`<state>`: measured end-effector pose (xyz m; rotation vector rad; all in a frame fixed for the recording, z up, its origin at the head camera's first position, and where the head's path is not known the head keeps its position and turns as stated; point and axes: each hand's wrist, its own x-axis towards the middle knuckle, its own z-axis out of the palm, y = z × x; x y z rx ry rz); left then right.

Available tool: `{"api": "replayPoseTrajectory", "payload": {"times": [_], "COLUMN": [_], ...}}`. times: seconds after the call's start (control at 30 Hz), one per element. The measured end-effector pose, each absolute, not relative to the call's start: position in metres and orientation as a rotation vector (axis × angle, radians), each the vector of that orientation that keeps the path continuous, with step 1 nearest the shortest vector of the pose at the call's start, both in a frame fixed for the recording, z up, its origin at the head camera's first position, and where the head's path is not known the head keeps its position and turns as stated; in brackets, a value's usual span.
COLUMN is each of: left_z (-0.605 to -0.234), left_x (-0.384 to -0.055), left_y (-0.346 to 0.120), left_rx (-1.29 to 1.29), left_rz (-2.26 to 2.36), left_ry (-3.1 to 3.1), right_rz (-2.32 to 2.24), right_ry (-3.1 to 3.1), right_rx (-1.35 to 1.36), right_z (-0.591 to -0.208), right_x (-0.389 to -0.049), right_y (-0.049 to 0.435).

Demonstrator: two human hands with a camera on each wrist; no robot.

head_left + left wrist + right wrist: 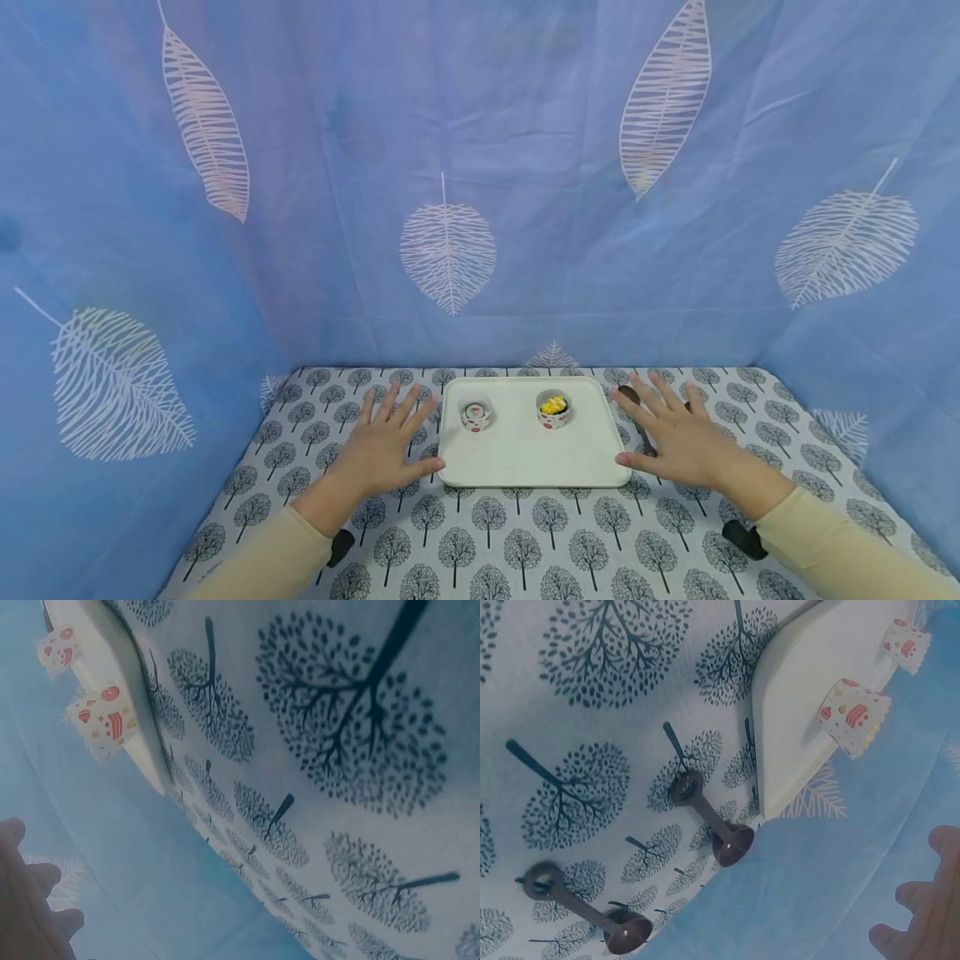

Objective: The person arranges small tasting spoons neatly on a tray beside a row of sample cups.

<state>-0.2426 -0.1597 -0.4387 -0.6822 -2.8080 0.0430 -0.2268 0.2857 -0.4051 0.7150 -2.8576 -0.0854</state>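
My left hand (384,454) is held just off the left edge of a white tray (510,462), fingers straight and spread, holding nothing. On the opposite side my right hand (681,446) is spread the same way, overlapping two dark brown measuring spoons in the head view. The right wrist view shows both spoons, one nearer the tray (711,817) and one farther out (585,909). Two patterned paper cups stand upright on the tray. The left cup (477,422) contains a small round greyish-white thing; the right cup (552,421) contains yellow pieces (554,405).
A white cloth (517,550) printed with black trees covers the table. Blue curtains (525,250) with white leaf prints enclose the back and both sides. Dark devices are strapped at the left wrist (341,547) and right wrist (742,540).
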Motion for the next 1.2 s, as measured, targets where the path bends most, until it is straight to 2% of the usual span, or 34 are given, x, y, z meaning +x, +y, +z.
{"api": "replayPoseTrajectory", "payload": {"times": [1.2], "left_z": [-0.470], "left_x": [-0.240], "left_y": [-0.150], "left_rx": [-0.652], "left_rz": [-0.069], "left_ry": [-2.920], "right_rz": [0.065], "right_ry": [-2.856], "right_rx": [0.736], "right_z": [-0.439], "right_x": [-0.225], "right_y": [0.279]}}
